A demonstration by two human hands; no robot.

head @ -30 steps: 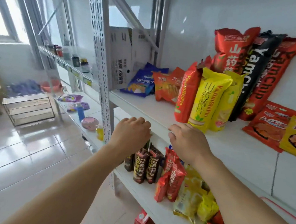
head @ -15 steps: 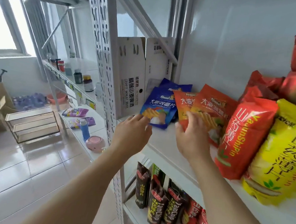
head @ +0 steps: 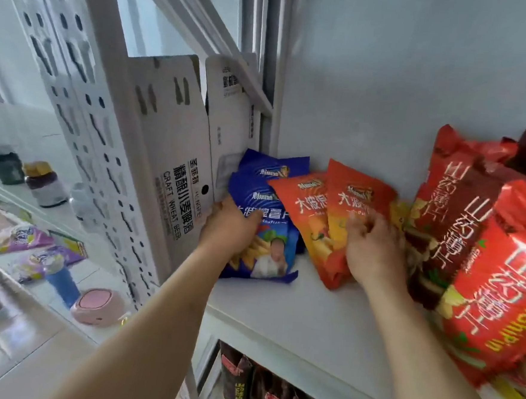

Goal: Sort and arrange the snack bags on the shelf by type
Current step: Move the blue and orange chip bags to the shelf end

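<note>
Two blue bags [head: 261, 230] are pressed under the left hand [head: 230, 228], whose fingers are curled on the front one; orange bags [head: 323, 209] are pinched by the right hand [head: 373, 250]. Beyond it, red bags [head: 484, 261] are piled unsorted; much is judged left.

Two bare forearms and hands, seen from the wearer's own head.
The left hand [head: 230, 228] and right hand [head: 373, 250] wear no gloves, rings, watch or bracelets. No sleeve shows on either forearm up to the frame's edge.
</note>
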